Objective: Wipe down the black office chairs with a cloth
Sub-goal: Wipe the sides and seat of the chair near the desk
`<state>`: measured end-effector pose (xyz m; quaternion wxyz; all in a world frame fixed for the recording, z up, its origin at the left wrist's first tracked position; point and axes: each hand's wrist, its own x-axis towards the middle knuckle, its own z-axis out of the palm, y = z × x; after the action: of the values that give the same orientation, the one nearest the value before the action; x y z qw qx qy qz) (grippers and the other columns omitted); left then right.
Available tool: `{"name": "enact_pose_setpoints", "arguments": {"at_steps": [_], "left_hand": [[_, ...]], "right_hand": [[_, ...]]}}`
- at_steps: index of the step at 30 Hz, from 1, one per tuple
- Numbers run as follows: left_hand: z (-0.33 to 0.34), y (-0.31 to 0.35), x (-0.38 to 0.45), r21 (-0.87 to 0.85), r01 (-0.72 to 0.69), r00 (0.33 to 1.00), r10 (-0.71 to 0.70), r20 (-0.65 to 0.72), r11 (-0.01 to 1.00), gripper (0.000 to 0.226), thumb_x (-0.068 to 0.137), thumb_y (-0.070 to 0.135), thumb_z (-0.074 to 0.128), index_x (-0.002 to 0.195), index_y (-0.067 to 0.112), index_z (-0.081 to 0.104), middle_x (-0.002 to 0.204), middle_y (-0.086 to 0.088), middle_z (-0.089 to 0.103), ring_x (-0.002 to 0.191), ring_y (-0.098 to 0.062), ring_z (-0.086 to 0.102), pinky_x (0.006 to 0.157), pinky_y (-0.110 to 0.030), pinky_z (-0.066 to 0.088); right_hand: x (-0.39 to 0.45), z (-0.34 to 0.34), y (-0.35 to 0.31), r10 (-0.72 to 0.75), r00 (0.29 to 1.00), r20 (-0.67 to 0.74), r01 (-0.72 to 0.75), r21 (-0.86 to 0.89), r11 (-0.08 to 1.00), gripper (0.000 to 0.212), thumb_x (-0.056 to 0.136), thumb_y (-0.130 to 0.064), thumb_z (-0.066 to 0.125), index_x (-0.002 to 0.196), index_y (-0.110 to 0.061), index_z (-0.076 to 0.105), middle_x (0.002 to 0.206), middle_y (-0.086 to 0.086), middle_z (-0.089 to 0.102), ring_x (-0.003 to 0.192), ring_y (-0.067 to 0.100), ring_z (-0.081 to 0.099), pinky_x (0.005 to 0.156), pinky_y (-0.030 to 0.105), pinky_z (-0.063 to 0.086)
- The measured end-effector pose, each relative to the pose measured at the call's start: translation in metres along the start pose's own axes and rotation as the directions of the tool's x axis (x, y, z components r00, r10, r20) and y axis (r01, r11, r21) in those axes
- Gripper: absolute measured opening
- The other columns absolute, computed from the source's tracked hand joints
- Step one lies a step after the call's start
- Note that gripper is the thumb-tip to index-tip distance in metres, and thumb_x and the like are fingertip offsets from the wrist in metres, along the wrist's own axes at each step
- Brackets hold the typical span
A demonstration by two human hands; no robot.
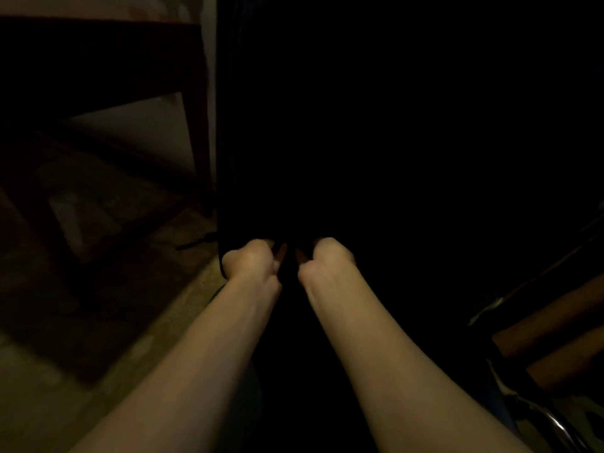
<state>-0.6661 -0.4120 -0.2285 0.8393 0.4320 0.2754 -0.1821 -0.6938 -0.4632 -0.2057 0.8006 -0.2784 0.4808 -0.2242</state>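
A large black mass [376, 125] fills the middle and right of the head view; the scene is too dark to tell whether it is a chair's back or a cloth. My left hand [253, 261] and my right hand [325, 259] reach forward side by side. Both have their fingers curled into the lower edge of this black material, and the fingertips are hidden in it. A thin black edge loops around the outer side of my left hand. No separate cloth can be made out.
A dark wooden frame [196, 103] stands at the left against a pale wall. A patterned rug [98, 256] lies on the light floor [39, 403]. At the lower right are a chrome tube [555, 423] and brown wooden bars [555, 331].
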Motion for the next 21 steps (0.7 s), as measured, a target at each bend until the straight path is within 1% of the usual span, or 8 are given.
{"name": "enact_pose_setpoints", "arguments": {"at_steps": [2, 4, 7, 11, 13, 16, 19, 21], "left_hand": [[-0.016, 0.018, 0.005, 0.027, -0.037, 0.998, 0.038, -0.051, 0.999, 0.016, 0.088, -0.012, 0.052, 0.082, 0.001, 0.058, 0.071, -0.008, 0.058, 0.057, -0.017, 0.057, 0.042, -0.023, 0.051], [-0.03, 0.032, 0.007, 0.011, -0.065, 0.993, 0.066, -0.102, 0.998, 0.016, 0.09, -0.008, 0.055, 0.092, 0.008, 0.055, 0.076, -0.007, 0.057, 0.062, -0.015, 0.059, 0.046, -0.021, 0.052], [-0.041, 0.043, 0.013, -0.029, -0.079, 0.992, 0.076, -0.102, 0.996, 0.014, 0.092, -0.002, 0.059, 0.1, 0.009, 0.059, 0.086, -0.007, 0.061, 0.069, -0.015, 0.065, 0.053, -0.02, 0.057], [-0.029, 0.018, 0.031, -0.042, 0.012, 0.998, -0.015, -0.06, 0.999, 0.023, 0.094, 0.001, 0.054, 0.115, 0.0, 0.062, 0.094, -0.01, 0.065, 0.068, -0.016, 0.064, 0.043, -0.02, 0.053], [-0.011, -0.004, 0.035, -0.046, 0.026, 0.998, -0.028, -0.052, 0.999, 0.024, 0.094, -0.002, 0.047, 0.114, 0.001, 0.059, 0.103, -0.011, 0.062, 0.071, -0.018, 0.06, 0.038, -0.018, 0.048], [0.018, -0.042, 0.026, -0.024, 0.056, 0.998, -0.056, -0.015, 0.998, 0.028, 0.096, -0.001, 0.043, 0.117, 0.003, 0.06, 0.087, -0.008, 0.058, 0.067, -0.017, 0.055, 0.034, -0.016, 0.043], [0.053, -0.098, 0.002, 0.021, 0.149, 0.987, -0.15, 0.049, 0.989, 0.018, 0.097, -0.002, 0.042, 0.092, 0.002, 0.06, 0.077, -0.009, 0.056, 0.062, -0.018, 0.053, 0.032, -0.017, 0.043], [0.076, -0.138, -0.017, 0.036, 0.225, 0.97, -0.228, 0.084, 0.974, 0.017, 0.097, -0.003, 0.043, 0.091, 0.002, 0.059, 0.076, -0.009, 0.055, 0.061, -0.018, 0.052, 0.033, -0.019, 0.044]], "right_hand": [[-0.007, 0.016, 0.019, 0.038, 0.999, 0.018, -0.038, -0.007, 0.999, 0.016, 0.094, 0.003, 0.046, 0.083, -0.001, 0.057, 0.086, 0.017, 0.063, 0.071, 0.03, 0.061, 0.074, 0.045, 0.058], [-0.011, 0.026, 0.036, 0.077, 0.997, 0.028, -0.076, -0.036, 0.996, 0.023, 0.095, 0.004, 0.045, 0.076, -0.003, 0.055, 0.076, 0.014, 0.059, 0.066, 0.026, 0.058, 0.065, 0.037, 0.056], [-0.012, 0.03, 0.047, 0.112, 0.993, 0.023, -0.11, -0.06, 0.992, 0.021, 0.096, 0.003, 0.045, 0.079, -0.005, 0.053, 0.071, 0.012, 0.054, 0.076, 0.027, 0.058, 0.074, 0.037, 0.055], [0.0, 0.01, 0.032, 0.111, 0.993, 0.042, -0.107, -0.086, 0.991, 0.017, 0.096, 0.001, 0.048, 0.082, -0.003, 0.057, 0.074, 0.012, 0.057, 0.063, 0.023, 0.056, 0.05, 0.029, 0.053], [0.013, -0.007, 0.016, 0.081, 0.996, 0.024, -0.078, -0.104, 0.992, 0.015, 0.095, 0.0, 0.049, 0.087, -0.003, 0.061, 0.078, 0.013, 0.06, 0.064, 0.024, 0.058, 0.058, 0.035, 0.056], [0.035, -0.038, -0.012, 0.03, 0.999, -0.034, -0.033, -0.076, 0.997, 0.015, 0.094, 0.003, 0.049, 0.098, 0.0, 0.063, 0.085, 0.016, 0.062, 0.069, 0.029, 0.06, 0.06, 0.038, 0.057], [0.067, -0.086, -0.048, -0.014, 0.995, -0.103, 0.011, -0.026, 1.0, 0.015, 0.092, 0.006, 0.049, 0.095, 0.002, 0.063, 0.089, 0.02, 0.065, 0.076, 0.034, 0.065, 0.065, 0.046, 0.059], [0.092, -0.123, -0.072, -0.053, 0.981, -0.187, 0.053, -0.008, 0.999, 0.017, 0.091, 0.007, 0.049, 0.098, 0.002, 0.064, 0.093, 0.022, 0.066, 0.079, 0.036, 0.066, 0.069, 0.051, 0.059]]}}
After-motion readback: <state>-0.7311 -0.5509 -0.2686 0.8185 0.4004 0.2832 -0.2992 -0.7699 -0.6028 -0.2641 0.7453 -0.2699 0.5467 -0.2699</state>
